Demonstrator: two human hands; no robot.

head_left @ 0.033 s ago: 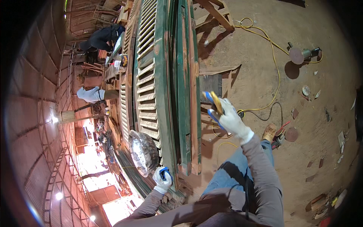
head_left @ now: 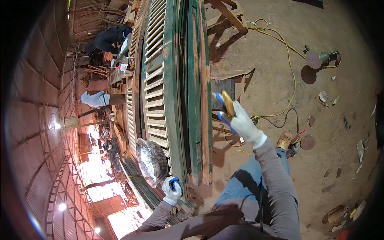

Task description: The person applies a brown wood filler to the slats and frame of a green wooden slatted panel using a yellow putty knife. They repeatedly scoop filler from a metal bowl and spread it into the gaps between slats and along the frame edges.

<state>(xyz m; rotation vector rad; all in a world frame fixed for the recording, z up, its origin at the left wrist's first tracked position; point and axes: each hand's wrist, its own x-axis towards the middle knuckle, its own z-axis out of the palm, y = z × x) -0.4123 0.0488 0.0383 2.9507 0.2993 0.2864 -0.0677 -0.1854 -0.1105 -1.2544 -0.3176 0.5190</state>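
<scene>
Sanding block [head_left: 228,103] is gripped by right hand [head_left: 244,124] at 3 o'clock of green shutter [head_left: 176,80], steadied by closed left hand [head_left: 172,191].

A long green louvred shutter [head_left: 160,88] lies on edge beside green and brown wooden frames [head_left: 196,92]. The left hand [head_left: 172,191], in a white glove with blue tips, grips the near end of the shutter, just beside a shiny metal bowl [head_left: 151,161]. The right hand [head_left: 240,120], gloved the same, holds a small yellowish pad [head_left: 228,102] close to the frames. A yellow cable [head_left: 289,60] winds over the dirt floor [head_left: 340,168] to a round-disc power tool [head_left: 320,59]. Another person [head_left: 106,39] bends over farther off.
</scene>
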